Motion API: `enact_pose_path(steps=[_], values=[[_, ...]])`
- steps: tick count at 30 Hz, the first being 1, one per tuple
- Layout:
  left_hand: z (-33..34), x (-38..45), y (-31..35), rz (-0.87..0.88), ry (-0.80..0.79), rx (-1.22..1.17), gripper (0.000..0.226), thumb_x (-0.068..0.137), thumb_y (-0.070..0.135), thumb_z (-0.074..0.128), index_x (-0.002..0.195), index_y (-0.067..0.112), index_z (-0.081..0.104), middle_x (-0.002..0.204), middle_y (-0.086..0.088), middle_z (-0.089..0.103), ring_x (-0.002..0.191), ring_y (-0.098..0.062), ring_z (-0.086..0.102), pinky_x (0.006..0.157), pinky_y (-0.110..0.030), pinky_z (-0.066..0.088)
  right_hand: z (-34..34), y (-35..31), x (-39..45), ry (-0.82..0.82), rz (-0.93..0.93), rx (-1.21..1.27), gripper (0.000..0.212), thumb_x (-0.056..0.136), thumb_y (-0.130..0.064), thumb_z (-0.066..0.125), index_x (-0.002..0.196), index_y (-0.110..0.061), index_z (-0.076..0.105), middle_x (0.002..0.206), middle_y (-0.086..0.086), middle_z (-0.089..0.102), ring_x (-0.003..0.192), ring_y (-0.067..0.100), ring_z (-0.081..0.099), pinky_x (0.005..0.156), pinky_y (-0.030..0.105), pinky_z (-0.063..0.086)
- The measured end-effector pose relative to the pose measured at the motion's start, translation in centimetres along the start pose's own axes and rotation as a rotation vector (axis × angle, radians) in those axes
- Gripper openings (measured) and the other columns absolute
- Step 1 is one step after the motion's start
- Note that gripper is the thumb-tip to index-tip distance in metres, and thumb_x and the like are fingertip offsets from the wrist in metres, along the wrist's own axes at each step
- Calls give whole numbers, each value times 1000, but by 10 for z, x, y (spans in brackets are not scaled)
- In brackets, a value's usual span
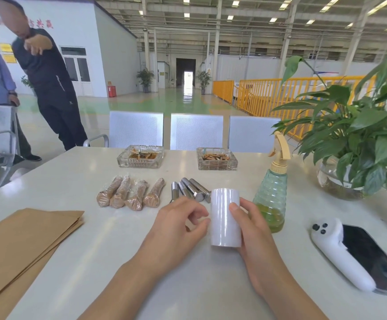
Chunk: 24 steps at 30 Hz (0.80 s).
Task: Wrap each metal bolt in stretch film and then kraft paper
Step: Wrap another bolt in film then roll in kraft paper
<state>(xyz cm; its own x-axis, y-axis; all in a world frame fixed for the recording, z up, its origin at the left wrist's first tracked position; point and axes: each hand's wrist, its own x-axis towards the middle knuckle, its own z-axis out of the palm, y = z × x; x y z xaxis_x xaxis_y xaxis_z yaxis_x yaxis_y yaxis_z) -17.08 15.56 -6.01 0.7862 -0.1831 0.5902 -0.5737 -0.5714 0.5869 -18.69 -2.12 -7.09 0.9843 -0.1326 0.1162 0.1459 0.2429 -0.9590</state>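
Observation:
A white roll of stretch film (225, 218) stands upright in front of me, and my right hand (251, 229) grips it from the right with the thumb across its front. My left hand (178, 225) is at the roll's left edge, thumb and fingertips pinching at the film there. Several bare metal bolts (191, 189) lie side by side just behind my hands. Left of them lie several bolts wrapped in kraft paper and film (131, 192). A stack of kraft paper sheets (24, 245) lies at the near left of the table.
Two glass ashtrays (140, 157) (217, 159) stand at the table's far side. A green spray bottle (273, 195) is right of the roll. A potted plant (358, 144) fills the right. A white controller and phone (354, 252) lie at near right. Two people (47, 77) stand far left behind chairs.

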Motion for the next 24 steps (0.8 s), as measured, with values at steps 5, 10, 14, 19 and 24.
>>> enact_pose_path(steps=[5,10,14,19,24], values=[[1,2,11,-246,-122,-434,19,90,35,59,95,25,74,90,5,75,82,-16,72,69,-34,62,-2,-1,2,2,14,47,29,99,-33,63,127,-28,65,112,3,77,105,23,74,97,52,56],[1,1,7,-305,-167,-425,14,80,30,85,87,23,76,80,0,75,76,-22,73,68,-37,63,-3,-1,3,22,18,21,26,99,-31,63,125,-30,65,110,6,77,106,26,74,101,58,53],[0,2,4,-292,-218,-421,11,87,11,78,79,20,76,71,-6,74,68,-21,73,65,-35,62,-4,-2,3,35,17,14,25,100,-29,63,125,-29,66,108,5,77,105,25,73,102,58,52],[-1,1,5,-299,-221,-450,14,86,8,74,82,21,74,76,-6,72,68,-20,70,64,-35,61,-5,-5,1,-3,61,82,26,100,-27,62,125,-22,67,113,8,77,105,25,74,90,47,59],[-3,3,6,-302,-137,-479,15,91,15,64,85,25,73,83,-3,72,73,-20,70,60,-33,58,-8,-9,1,-93,107,134,33,100,-28,54,126,-13,68,111,19,71,99,30,68,83,47,52]])
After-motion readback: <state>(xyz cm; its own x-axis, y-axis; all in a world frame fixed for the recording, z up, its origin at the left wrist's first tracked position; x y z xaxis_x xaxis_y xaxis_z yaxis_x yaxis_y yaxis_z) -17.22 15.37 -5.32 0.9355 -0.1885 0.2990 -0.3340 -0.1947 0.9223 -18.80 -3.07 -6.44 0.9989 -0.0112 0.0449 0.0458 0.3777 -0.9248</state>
